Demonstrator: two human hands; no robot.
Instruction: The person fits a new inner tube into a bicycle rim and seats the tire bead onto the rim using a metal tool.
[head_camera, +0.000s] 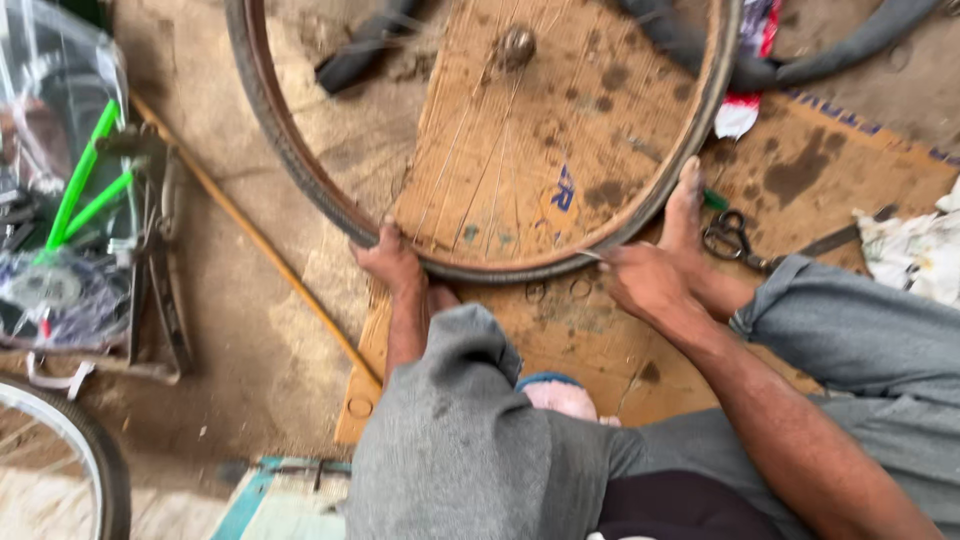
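Fingers (385, 240) of both hands on round, worn rubber tyre (300, 165).

Wheel (480, 140) lies on cardboard (800, 170); scissors (728, 238) at right.

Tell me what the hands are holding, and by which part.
Both the left hand and the right hand grip the bicycle wheel by its tyre at the near rim.

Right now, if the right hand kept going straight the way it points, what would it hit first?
The right hand points up-left at the bicycle wheel; its fingers already touch the tyre's near edge, so that comes first, then probably the spokes.
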